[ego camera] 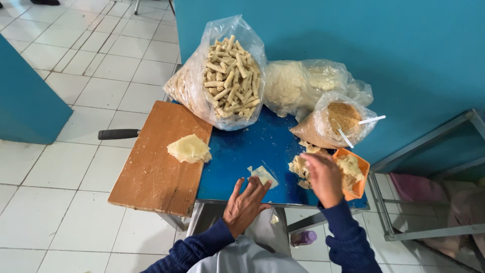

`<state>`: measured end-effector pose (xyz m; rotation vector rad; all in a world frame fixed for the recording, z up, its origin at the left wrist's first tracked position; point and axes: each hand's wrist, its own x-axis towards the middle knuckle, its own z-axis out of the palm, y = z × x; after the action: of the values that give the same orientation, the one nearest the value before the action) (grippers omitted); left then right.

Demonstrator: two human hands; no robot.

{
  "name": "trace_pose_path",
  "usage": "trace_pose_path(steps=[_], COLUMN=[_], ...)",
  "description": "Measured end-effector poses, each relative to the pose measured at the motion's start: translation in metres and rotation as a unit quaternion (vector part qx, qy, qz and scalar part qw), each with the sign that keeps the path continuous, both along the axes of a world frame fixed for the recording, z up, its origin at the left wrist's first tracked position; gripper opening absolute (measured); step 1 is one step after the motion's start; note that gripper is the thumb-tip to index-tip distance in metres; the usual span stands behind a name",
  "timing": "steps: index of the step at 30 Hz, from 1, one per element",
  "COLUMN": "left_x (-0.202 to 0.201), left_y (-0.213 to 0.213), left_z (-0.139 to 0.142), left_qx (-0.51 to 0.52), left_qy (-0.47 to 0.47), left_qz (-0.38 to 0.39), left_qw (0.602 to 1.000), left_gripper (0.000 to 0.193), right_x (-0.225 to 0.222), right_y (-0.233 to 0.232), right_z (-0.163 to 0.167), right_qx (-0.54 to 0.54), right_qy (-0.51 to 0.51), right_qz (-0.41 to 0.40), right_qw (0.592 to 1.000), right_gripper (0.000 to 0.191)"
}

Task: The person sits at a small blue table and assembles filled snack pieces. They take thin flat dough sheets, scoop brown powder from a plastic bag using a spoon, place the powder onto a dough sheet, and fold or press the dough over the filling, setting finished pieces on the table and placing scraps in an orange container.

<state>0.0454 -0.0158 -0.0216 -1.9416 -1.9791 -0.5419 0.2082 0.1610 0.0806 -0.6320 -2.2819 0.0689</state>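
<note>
Teal wall [353,35], white tiled floor [76,76]

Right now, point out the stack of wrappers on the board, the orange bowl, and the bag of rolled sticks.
stack of wrappers [189,148], head view, middle of the top sheet.
orange bowl [359,186], head view, bare right wall near the rim.
bag of rolled sticks [230,76], head view, the sticks seen through the clear plastic.

Even, soft daylight, sharp focus

Glare glints on the plastic bags [222,76] and blue tabletop [242,151]; shadows are faint, the right hand [323,177] slightly motion-blurred, and edges bow outward.
</note>
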Motion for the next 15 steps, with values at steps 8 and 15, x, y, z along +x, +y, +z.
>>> trace_pose_path(steps=[8, 15], left_x=[0.0, -0.001], left_y=[0.0, 0.0], left_z=[0.002, 0.002], left_qx=[0.01, 0.009], left_qy=[-0.032, -0.024], left_qz=[-0.009, -0.008], left_qw=[0.999, 1.0], left_gripper=[0.073, 0.07], right_x=[0.036, 0.037], right_y=[0.055, 0.087], right_z=[0.034, 0.011], right_qx=[0.044, -0.012], right_qy=[-0.038, -0.076], right_qz=[-0.249, -0.258], right_qw=[0.967, 0.963], right_gripper=[0.026, 0.03])
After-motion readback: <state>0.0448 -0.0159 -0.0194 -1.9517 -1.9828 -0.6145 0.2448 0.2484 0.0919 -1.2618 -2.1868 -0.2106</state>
